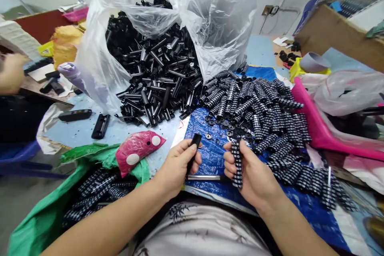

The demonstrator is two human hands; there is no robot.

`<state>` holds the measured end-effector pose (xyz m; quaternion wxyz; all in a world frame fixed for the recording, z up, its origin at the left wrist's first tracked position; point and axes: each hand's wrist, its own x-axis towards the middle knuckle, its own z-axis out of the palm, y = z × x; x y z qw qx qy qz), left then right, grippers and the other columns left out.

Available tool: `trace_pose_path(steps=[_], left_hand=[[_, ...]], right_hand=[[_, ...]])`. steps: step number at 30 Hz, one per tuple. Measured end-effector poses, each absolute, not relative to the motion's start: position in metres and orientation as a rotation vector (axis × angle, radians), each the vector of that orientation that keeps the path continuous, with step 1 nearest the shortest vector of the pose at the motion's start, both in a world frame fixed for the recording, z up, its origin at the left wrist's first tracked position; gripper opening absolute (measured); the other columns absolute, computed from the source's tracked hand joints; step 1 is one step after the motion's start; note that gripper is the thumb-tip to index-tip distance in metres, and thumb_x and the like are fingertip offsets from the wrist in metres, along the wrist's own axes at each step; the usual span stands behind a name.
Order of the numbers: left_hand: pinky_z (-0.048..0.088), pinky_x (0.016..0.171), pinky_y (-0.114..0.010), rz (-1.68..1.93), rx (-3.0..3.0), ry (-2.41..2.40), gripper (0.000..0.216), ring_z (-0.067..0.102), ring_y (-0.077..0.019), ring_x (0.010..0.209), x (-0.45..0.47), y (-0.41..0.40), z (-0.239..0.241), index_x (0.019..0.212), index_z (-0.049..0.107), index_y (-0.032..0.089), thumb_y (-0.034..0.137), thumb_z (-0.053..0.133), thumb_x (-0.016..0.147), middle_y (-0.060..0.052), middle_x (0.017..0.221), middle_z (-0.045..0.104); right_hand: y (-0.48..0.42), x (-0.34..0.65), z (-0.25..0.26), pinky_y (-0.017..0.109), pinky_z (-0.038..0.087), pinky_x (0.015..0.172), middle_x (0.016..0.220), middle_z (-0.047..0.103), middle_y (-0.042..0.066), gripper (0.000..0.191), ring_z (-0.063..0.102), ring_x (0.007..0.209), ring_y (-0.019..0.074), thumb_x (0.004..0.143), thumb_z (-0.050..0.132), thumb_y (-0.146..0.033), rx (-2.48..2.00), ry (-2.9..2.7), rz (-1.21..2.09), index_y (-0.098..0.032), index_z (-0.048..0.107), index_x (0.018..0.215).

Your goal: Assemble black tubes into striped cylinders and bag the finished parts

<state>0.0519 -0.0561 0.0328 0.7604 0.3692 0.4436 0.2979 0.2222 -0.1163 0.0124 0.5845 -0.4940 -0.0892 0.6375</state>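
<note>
My left hand [183, 164] is closed around a plain black plastic tube [195, 141], which stands tilted between thumb and fingers. Across from it, my right hand [250, 172] grips a black tube with rows of small pale squares [237, 168], held upright. The two pieces are apart. Below and between my hands lies a metal rod with a dark end [207, 177] on the blue plastic sheet [207, 160]. Small black discs [229, 133] are scattered just beyond my right hand. A heap of patterned tubes [261, 104] spreads behind and to its right.
A large clear bag [222, 20] spills loose black pieces [162, 72] at the back. A pink pouch [138, 150] lies left, above a green sack [36, 212] of patterned tubes. A pink tray [312, 120] stands right. Another person's hand [12, 74] shows at far left.
</note>
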Motion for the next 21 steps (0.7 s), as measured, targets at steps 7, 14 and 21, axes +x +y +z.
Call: trace_pose_path(steps=[7, 14, 21], left_hand=[[0.033, 0.049, -0.020, 0.734, 1.000, 0.958, 0.029, 0.045, -0.0050, 0.047, 0.063, -0.071, 0.027, 0.085, 0.057, 0.017, 0.043, 0.069, 0.086, 0.004, 0.066, 0.060], [0.039, 0.065, -0.024, 0.729, 1.108, 0.899, 0.030, 0.047, -0.0103, 0.069, 0.079, -0.075, 0.016, 0.083, 0.066, 0.014, 0.035, 0.084, 0.071, 0.002, 0.074, 0.056], [0.036, 0.063, -0.024, 0.659, 1.035, 0.928, 0.039, 0.043, -0.0096, 0.066, 0.062, -0.073, 0.030, 0.084, 0.065, 0.014, 0.045, 0.084, 0.069, 0.003, 0.071, 0.052]], right_hand=[[-0.117, 0.204, 0.012, 0.023, 0.044, 0.048, 0.064, 0.056, -0.004, 0.046, 0.049, 0.051, 0.0098, 0.085, 0.064, -0.064, -1.082, -0.285, 1.371, -0.022, 0.065, 0.103], [-0.119, 0.197, -0.001, 0.046, 0.053, 0.102, 0.135, 0.063, 0.012, 0.058, 0.059, 0.126, 0.0294, 0.089, 0.060, -0.062, -1.225, -0.779, 1.167, -0.022, 0.060, 0.131], [-0.134, 0.227, -0.013, 0.057, 0.038, 0.118, 0.159, 0.037, 0.018, 0.099, 0.038, 0.146, 0.0335, 0.079, 0.082, -0.037, -1.208, -1.865, 0.200, -0.023, 0.026, 0.159]])
